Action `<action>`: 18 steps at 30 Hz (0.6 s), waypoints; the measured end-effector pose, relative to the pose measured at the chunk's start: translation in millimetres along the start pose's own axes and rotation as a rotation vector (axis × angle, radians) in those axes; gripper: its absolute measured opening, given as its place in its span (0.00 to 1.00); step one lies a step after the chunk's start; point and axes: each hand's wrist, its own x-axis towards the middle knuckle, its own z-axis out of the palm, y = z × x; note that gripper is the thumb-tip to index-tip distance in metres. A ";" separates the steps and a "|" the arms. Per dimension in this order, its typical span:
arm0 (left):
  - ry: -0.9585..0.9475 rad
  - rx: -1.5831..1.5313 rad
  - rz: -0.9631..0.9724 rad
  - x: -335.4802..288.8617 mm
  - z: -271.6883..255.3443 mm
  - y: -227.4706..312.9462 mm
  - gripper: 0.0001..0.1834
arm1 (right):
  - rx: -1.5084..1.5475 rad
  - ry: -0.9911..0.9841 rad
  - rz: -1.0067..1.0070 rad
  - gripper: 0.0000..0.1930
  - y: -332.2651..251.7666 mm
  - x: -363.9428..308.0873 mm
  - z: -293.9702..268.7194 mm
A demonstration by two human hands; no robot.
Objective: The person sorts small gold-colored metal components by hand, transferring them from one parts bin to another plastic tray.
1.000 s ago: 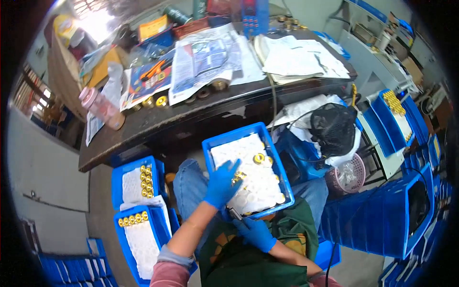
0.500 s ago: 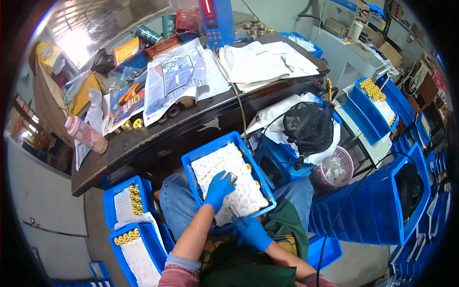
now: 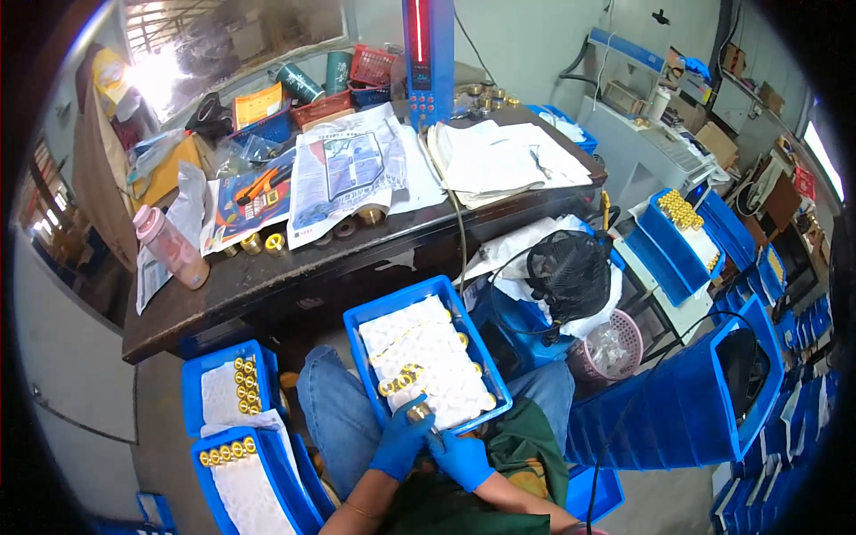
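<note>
A blue plastic bin (image 3: pixel 497 397) rests on my lap, lined with a white sheet (image 3: pixel 401 330) that shows round bumps. Several gold-coloured ring-ended parts (image 3: pixel 406 378) lie on its near left area, and more edge its right side. Over the bin's near edge, my left hand (image 3: pixel 399 443) is closed around a small metal cylinder (image 3: pixel 418 412). My right hand (image 3: pixel 462 457) is close beside it, fingers pinched on a thin metal rod (image 3: pixel 435 432) whose tip meets or nearly meets the cylinder's lower end. Both hands wear blue gloves.
Two blue bins with gold parts (image 3: pixel 247 385) stand at my left. Ahead, a dark table (image 3: pixel 267 290) carries papers, a pink bottle (image 3: pixel 169 248) and a blue device (image 3: pixel 430 62) with a red light. To the right are a pink basket (image 3: pixel 631 339) and stacked blue bins (image 3: pixel 651 406).
My left hand has drawn back toward me with the metal cylinder, uncovering gold parts in the bin. Both hands are now together at the near edge. The view has shifted slightly.
</note>
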 end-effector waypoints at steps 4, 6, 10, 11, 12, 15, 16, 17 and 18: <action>0.109 0.032 0.062 -3.9 9.2 -2.1 0.22 | -0.032 0.066 -0.106 0.18 -4.3 0.9 -6.2; 0.116 0.030 0.093 -7.0 11.2 1.4 0.21 | -0.036 0.062 -0.101 0.17 -6.6 1.7 -11.8; 0.100 0.010 0.016 -20.7 -0.5 9.3 0.21 | -0.005 0.105 -0.123 0.14 -12.1 2.4 -20.4; 0.108 0.099 0.106 -20.8 -4.0 7.3 0.21 | -0.035 0.122 -0.181 0.13 -14.4 3.4 -22.0; 0.109 0.096 0.108 -19.4 -0.6 5.3 0.21 | -0.036 0.121 -0.184 0.13 -14.5 1.7 -15.7; 0.048 -0.067 0.182 -16.9 11.5 7.5 0.24 | 0.106 0.085 -0.228 0.13 -14.7 -1.8 0.4; -0.020 -0.175 0.130 -20.0 12.8 13.8 0.26 | 0.165 0.056 -0.152 0.13 -14.5 -0.5 -3.2; -0.088 -0.284 0.077 -23.5 14.5 20.5 0.29 | 0.223 0.026 -0.076 0.13 -14.5 0.8 -7.4; -0.086 -0.285 0.077 -27.6 15.3 26.7 0.29 | 0.281 -0.002 0.003 0.12 -14.2 0.6 -9.4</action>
